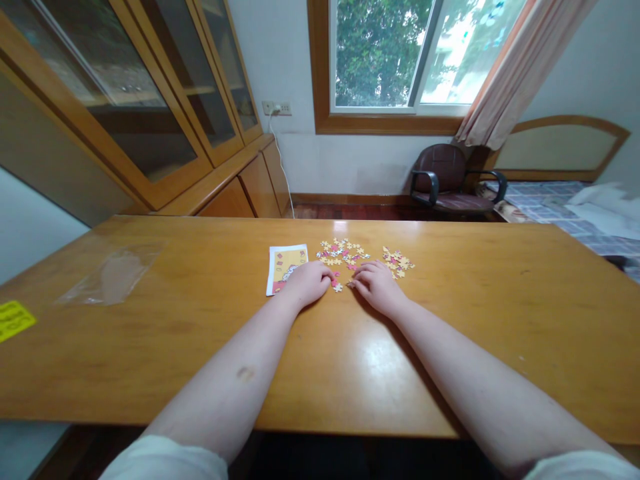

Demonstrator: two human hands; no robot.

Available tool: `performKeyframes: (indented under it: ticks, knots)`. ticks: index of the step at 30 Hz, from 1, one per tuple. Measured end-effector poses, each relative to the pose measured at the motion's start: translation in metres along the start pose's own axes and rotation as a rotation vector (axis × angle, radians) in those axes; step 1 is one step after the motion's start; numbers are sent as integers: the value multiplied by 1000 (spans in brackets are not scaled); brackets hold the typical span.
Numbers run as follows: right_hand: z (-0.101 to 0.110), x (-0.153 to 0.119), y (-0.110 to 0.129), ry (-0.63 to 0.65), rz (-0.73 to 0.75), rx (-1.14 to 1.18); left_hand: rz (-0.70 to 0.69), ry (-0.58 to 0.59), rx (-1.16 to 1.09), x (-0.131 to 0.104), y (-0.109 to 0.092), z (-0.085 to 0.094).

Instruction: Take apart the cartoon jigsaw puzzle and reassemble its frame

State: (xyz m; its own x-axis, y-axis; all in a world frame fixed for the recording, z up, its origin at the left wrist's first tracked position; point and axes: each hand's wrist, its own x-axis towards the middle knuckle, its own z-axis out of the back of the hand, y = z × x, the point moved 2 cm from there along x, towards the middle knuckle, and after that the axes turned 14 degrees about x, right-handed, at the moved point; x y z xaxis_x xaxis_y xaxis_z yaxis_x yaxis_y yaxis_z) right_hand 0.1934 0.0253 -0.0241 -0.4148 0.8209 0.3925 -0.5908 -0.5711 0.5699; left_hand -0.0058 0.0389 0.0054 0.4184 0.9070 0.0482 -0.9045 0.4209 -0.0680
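Loose jigsaw pieces [343,251], yellow, pink and white, lie scattered on the wooden table beyond my hands. A smaller group of yellow pieces [398,261] sits to the right. My left hand [311,281] rests over the lower right part of a printed picture card [277,261], its curled fingertips at a pink piece [335,283]. Just nearer to me is a pale yellow piece [338,288]. My right hand [377,287] is curled on the tabletop, fingertips at a small yellow piece [351,284]. Whether either hand grips its piece is too small to tell.
A clear plastic bag [117,275] lies flat at the table's left, with a yellow label [15,320] at the left edge. Beyond the table [320,373] stand a glass-door cabinet [165,87], a brown armchair [443,175] and a bed [560,207].
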Motion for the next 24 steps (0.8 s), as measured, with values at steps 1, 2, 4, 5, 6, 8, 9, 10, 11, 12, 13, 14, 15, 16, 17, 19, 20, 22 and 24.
performKeyframes:
  ticks: [1, 2, 4, 5, 6, 8, 9, 10, 11, 12, 13, 14, 15, 16, 17, 19, 20, 22, 24]
  knots:
    - [1, 0, -2, -18, -30, -10, 2, -3, -6, 0, 0, 0]
    - [1, 0, -3, -42, -62, -24, 2, -7, -12, 0, 0, 1]
    - [4, 0, -5, -93, -110, -48, 2, -17, -25, 0, -1, 2]
    - [5, 0, -5, -109, -119, -54, 0, -21, -31, -1, -1, 2]
    - [6, -1, -4, -110, -116, -54, -4, -24, -36, -1, -1, 3]
    - [6, -1, -1, -66, -87, -44, -17, -21, -39, -1, -2, 4]
    - [6, -1, 1, -36, -71, -39, -24, -16, -38, -1, -2, 4]
    - [6, -1, 2, -8, -59, -38, -31, -13, -37, -1, -2, 4]
    - [6, -1, 4, 16, -52, -42, -36, -10, -35, -1, -2, 4]
    - [5, -2, 5, 37, -49, -55, -38, -9, -33, -1, -2, 4]
    - [5, -2, 6, 51, -51, -75, -38, -9, -31, -1, -2, 4]
    - [5, -3, 7, 60, -56, -99, -36, -11, -28, -1, -2, 4]
    - [5, -3, 8, 67, -60, -123, -35, -14, -24, -1, -2, 4]
    - [4, -4, 9, 75, -58, -140, -33, -18, -21, -1, -1, 3]
    - [4, -5, 11, 88, -48, -147, -32, -22, -18, -1, -1, 3]
    - [2, -6, 16, 139, -5, -135, -43, -21, -16, 0, 0, 1]
    - [1, -7, 18, 169, 19, -122, -51, -16, -16, 0, 0, 0]
    - [0, -7, 21, 208, 46, -92, -68, 0, -18, -1, 0, -1]
    - [0, -6, 21, 201, 44, -60, -77, 5, -26, -1, 0, -1]
